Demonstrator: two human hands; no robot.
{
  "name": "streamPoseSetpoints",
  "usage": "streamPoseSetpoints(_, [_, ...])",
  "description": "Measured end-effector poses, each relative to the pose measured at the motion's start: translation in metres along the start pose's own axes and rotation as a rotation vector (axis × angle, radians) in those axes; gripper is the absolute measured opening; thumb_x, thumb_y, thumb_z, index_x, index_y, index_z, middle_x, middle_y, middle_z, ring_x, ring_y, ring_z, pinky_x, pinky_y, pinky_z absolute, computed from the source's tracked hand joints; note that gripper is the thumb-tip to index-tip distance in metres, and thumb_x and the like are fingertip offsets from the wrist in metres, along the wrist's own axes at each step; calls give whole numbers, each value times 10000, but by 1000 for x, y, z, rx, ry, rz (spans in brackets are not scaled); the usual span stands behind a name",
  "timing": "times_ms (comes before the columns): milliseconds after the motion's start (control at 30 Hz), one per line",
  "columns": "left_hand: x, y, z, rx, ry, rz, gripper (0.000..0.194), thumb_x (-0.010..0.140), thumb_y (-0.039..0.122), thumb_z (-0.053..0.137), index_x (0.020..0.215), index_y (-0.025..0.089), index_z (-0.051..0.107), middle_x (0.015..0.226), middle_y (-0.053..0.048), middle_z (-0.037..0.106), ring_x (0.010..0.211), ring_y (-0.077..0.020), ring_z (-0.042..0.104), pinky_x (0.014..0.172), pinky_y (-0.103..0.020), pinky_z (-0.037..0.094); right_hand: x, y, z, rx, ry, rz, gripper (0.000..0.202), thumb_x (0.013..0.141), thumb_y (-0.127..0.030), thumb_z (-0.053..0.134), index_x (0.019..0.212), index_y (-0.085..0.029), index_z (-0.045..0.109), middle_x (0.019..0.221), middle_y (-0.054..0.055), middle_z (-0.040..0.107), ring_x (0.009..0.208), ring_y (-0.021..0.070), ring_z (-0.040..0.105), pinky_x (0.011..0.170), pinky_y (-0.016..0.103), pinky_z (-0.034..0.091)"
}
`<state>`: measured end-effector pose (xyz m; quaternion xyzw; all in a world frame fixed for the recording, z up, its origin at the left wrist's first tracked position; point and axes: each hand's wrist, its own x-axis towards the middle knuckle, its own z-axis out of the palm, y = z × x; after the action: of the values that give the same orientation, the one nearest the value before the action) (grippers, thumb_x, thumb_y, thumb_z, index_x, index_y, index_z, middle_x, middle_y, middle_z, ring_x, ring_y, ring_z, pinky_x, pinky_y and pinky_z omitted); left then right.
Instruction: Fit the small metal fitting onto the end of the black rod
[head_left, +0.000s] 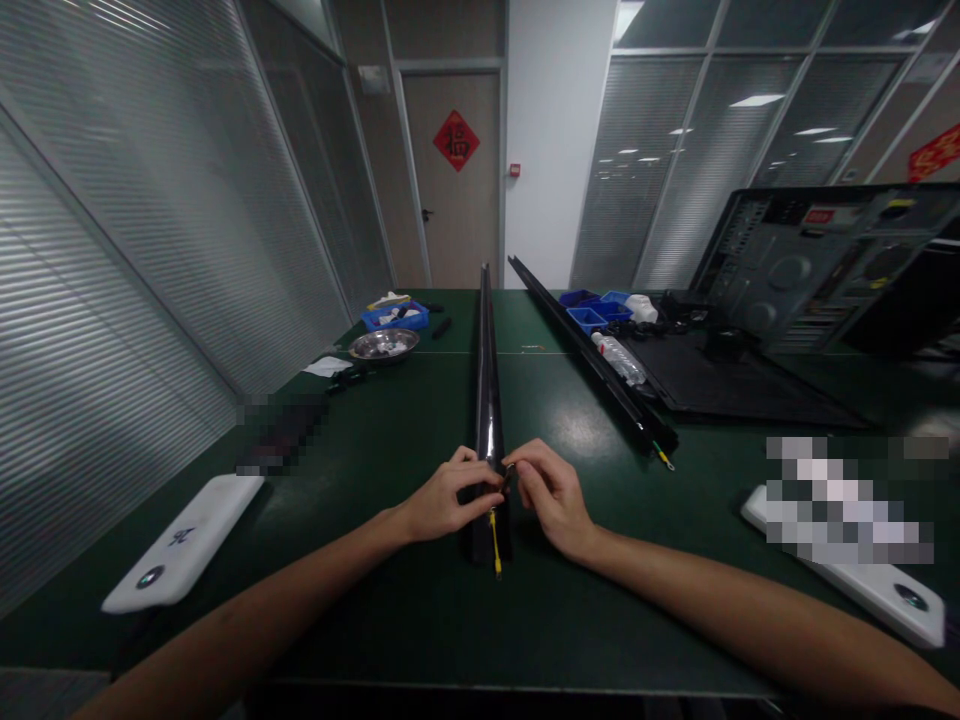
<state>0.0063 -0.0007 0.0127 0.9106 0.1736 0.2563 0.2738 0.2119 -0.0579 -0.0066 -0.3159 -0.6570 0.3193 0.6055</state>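
Observation:
A long black channel-shaped bar (489, 400) lies lengthwise on the green table, pointing away from me. At its near end, my left hand (450, 495) reaches in from the left with thumb and forefinger closed over the bar. My right hand (553, 497) is at the bar's right side, its fingers closed in a pinch. Between the fingertips of both hands is a small dark piece (508, 476), too small to name. A yellow wire (496, 545) with a ring terminal hangs from the bar just below my left fingers.
Right of centre lies a second black bar (592, 355) with a yellow-green wire (663, 456). Beyond it are a plastic bottle (620, 358), blue bins (586, 319) and an open computer case (795, 270). A steel bowl (384, 345) and blue tray (395, 317) stand back left. White devices (187, 540) flank me.

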Motion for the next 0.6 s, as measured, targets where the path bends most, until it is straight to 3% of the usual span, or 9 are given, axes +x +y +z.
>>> streamPoseSetpoints(600, [-2,-4,2,-11,49,83,100,1033,189,571,1072,175,662,977,-43,714,932,-180,640,968,-366,373,-3,1,3,11,25,-17,168,1034,-268,571,1136,-228,699,914,15,565,547,79,521,480,229,430])
